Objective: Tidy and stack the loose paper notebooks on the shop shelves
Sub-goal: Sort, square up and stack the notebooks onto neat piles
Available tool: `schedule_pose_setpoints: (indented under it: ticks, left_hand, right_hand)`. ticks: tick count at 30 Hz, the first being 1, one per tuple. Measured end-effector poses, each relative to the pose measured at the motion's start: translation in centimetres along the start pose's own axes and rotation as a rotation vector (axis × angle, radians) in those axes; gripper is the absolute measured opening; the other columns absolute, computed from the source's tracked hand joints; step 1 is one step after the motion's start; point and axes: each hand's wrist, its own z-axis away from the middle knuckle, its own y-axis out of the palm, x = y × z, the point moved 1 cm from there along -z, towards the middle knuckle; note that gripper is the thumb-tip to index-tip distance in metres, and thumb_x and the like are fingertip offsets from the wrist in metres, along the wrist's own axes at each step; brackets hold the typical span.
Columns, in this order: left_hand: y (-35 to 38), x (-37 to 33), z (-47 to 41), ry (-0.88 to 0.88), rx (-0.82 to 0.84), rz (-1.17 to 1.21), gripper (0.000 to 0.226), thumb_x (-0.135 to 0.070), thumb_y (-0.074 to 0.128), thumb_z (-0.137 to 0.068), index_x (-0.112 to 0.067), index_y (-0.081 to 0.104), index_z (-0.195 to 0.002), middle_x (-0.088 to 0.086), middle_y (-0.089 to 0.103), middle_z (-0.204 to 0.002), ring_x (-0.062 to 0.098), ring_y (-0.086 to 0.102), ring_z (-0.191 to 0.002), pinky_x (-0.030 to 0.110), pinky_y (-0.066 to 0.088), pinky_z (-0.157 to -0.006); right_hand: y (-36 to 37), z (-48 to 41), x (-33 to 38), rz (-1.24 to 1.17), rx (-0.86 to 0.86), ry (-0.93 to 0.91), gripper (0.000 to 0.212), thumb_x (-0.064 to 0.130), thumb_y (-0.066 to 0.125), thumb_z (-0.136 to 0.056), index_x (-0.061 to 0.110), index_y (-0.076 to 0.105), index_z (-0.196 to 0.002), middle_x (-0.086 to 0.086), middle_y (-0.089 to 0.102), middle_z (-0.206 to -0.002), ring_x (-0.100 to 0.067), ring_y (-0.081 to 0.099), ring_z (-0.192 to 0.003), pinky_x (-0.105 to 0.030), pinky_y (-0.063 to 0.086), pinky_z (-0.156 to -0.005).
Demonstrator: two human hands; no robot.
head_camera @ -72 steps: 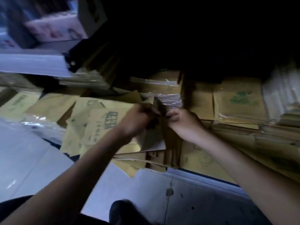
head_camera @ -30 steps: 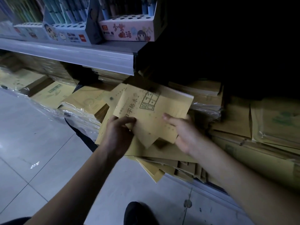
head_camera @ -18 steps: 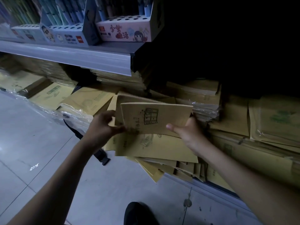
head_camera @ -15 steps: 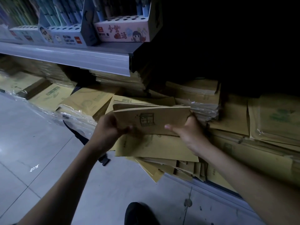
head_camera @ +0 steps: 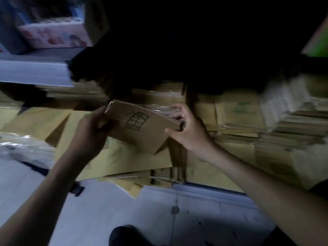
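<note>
Below, pale floor (head_camera: 106, 210) beside cluttered shelf (head_camera: 204, 187).

Two arms show in the head view, both uncovered along their whole visible length. The left forearm (head_camera: 44, 197) is bare from the frame's edge to the wrist, and the left hand (head_camera: 88, 132) is bare as well. The right forearm (head_camera: 266, 192) and right hand (head_camera: 190, 134) are likewise unclothed (the dim, smeared picture hides nails and any finer detail). At the bottom centre sits a dark rounded shape (head_camera: 127, 236), black or near-black, part of the person's lower body; whether shoe or knee cannot be told. A dark patch (head_camera: 320, 188) lies against the right arm at the frame's right edge, possibly cloth.
</note>
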Motion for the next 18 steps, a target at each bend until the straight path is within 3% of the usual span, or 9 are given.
schedule_pose_setpoints:
  ticks: [3,5,8,10,12,15,16,18]
  left_hand:
    - [3.5,-4.3,-1.6,0.147,0.161,-0.063,0.038,-0.003,0.056,-0.092,-0.041,0.054,-0.097,-0.008,0.061,-0.097,0.006,0.058,-0.087,0.022,0.049,-0.076]
    - [6.8,-7.3,-2.1,0.253,0.284,-0.109,0.032,-0.003,0.054,-0.093,-0.034,0.055,-0.102,-0.008,0.059,-0.099,0.001,0.055,-0.087,0.020,0.050,-0.076]
    - [12.4,-10.6,-2.2,0.324,0.343,-0.070,0.027,0.002,0.060,-0.089,-0.018,0.060,-0.107,-0.004,0.061,-0.101,0.001,0.059,-0.088,0.022,0.052,-0.072]
    - [16.6,-11.2,-1.8,0.185,0.275,0.103,0.040,-0.003,0.069,-0.083,-0.018,0.054,-0.117,0.000,0.061,-0.112,0.014,0.061,-0.099,0.030,0.053,-0.077]
    - [20.9,-11.2,-0.8,-0.049,0.276,0.308,0.054,-0.013,0.076,-0.080,-0.029,0.045,-0.121,0.000,0.060,-0.118,0.016,0.060,-0.105,0.034,0.053,-0.080]
    - [27.3,-12.0,2.0,-0.400,0.636,0.559,0.047,-0.008,0.070,-0.086,-0.025,0.045,-0.122,0.012,0.063,-0.113,0.020,0.064,-0.088,0.035,0.054,-0.067]
    - [29.4,-12.3,3.3,-0.433,0.759,0.576,0.048,-0.005,0.066,-0.089,-0.023,0.043,-0.126,0.015,0.063,-0.109,0.021,0.062,-0.081,0.034,0.053,-0.062]
    - [33.2,-12.6,5.2,-0.417,0.851,0.491,0.055,0.000,0.062,-0.089,-0.020,0.038,-0.134,0.018,0.062,-0.103,0.022,0.058,-0.075,0.035,0.052,-0.060]
  right_hand:
    - [-4.1,2.7,-1.1,0.319,-0.011,-0.087,0.062,0.027,0.069,-0.086,0.037,0.034,-0.136,0.015,0.056,-0.126,0.000,0.054,-0.102,-0.010,0.040,-0.075]
    - [-6.2,4.6,-2.3,0.429,-0.024,-0.095,0.051,0.025,0.062,-0.091,0.034,0.036,-0.134,0.009,0.060,-0.124,-0.006,0.059,-0.100,-0.020,0.049,-0.074]
    - [-9.3,7.2,-5.5,0.369,-0.039,0.017,0.035,0.015,0.053,-0.094,0.027,0.043,-0.126,-0.002,0.065,-0.112,-0.015,0.064,-0.094,-0.037,0.056,-0.073]
    - [-11.8,8.6,-7.9,0.216,-0.071,0.205,0.039,0.012,0.054,-0.094,0.028,0.046,-0.128,0.003,0.062,-0.123,-0.010,0.060,-0.107,-0.028,0.054,-0.078]
    - [-14.5,9.9,-10.4,0.031,-0.138,0.414,0.044,0.008,0.056,-0.092,0.027,0.048,-0.130,0.008,0.059,-0.124,-0.008,0.053,-0.115,-0.022,0.047,-0.083]
    - [-17.5,11.9,-14.1,-0.093,-0.216,0.634,0.049,0.009,0.059,-0.084,0.029,0.051,-0.128,0.009,0.060,-0.121,-0.016,0.054,-0.117,-0.037,0.045,-0.097]
    - [-18.2,12.6,-15.1,-0.108,-0.224,0.701,0.050,0.011,0.059,-0.082,0.030,0.051,-0.128,0.008,0.061,-0.122,-0.017,0.054,-0.113,-0.038,0.045,-0.094]
    - [-19.2,13.7,-16.7,-0.108,-0.250,0.797,0.047,0.005,0.053,-0.085,0.026,0.051,-0.126,0.006,0.060,-0.118,-0.016,0.053,-0.105,-0.027,0.044,-0.077]
